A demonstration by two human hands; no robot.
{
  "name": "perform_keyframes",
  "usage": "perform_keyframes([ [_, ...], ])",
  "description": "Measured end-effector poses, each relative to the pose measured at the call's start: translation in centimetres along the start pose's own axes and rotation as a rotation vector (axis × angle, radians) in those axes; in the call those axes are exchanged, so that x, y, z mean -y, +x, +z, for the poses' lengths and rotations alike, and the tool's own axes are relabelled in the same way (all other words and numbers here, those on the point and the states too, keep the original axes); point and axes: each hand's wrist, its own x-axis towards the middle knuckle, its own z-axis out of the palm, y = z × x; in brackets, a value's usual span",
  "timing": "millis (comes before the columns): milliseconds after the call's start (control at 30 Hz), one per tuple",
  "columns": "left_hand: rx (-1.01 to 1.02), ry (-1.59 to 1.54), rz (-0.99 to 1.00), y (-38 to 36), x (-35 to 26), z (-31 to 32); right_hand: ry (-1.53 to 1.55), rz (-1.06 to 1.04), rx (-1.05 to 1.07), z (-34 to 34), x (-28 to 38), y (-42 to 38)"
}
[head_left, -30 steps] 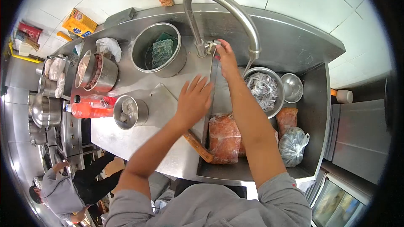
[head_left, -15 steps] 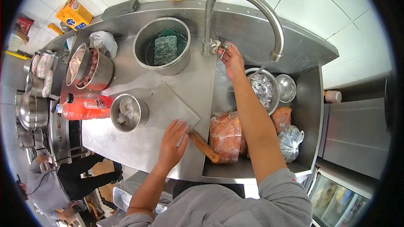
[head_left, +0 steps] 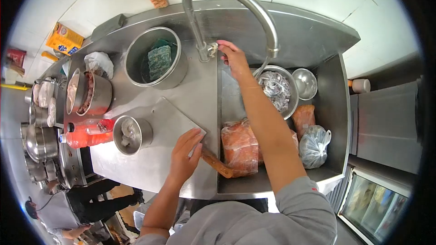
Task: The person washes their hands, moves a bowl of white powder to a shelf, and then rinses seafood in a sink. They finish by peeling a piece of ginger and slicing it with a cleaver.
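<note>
My right hand (head_left: 233, 60) reaches across the sink to the valve (head_left: 212, 50) at the base of the curved faucet (head_left: 254, 1). Its fingers close around the faucet handle, which they mostly hide. A thin stream of water runs from the spout into a metal bowl (head_left: 294, 91) of greyish, stringy pieces that look like seafood. My left hand (head_left: 184, 158) is open, fingers stretched out, beside the cleaver (head_left: 175, 120). Its fingertips are at the blade's lower corner; the wooden handle (head_left: 218, 165) points toward the sink.
Wrapped orange-brown blocks (head_left: 240, 147), a tied plastic bag (head_left: 314, 147) and a small bowl (head_left: 305, 84) sit in the sink (head_left: 334, 122). Left on the counter are a pot with green scouring pads (head_left: 159, 61), a small pot (head_left: 146, 134) and red bottles (head_left: 81, 139). Another person (head_left: 59, 208) stands lower left.
The view has shifted, moving the faucet left in the picture. My right hand stays at the valve, its fingers now closer to the faucet base. My left hand remains by the cleaver.
</note>
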Motion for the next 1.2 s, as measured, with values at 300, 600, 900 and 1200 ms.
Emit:
perform_keyframes([
  [300,0.032,-0.003,-0.114,-1.8,0.2,1.3,-0.022,-0.005,0.044,0.1,-0.5,0.8],
  [600,0.032,0.036,-0.066,-0.6,-0.3,1.7,-0.055,-0.146,0.108,-0.1,-0.4,0.7],
  [900,0.005,0.051,-0.1,-1.2,0.8,0.6,-0.201,-0.269,0.13,0.3,0.7,1.5],
  [1200,0.0,0.091,0.0,2.5,-0.5,0.9,-0.242,-0.093,0.199,0.4,1.4,2.4],
])
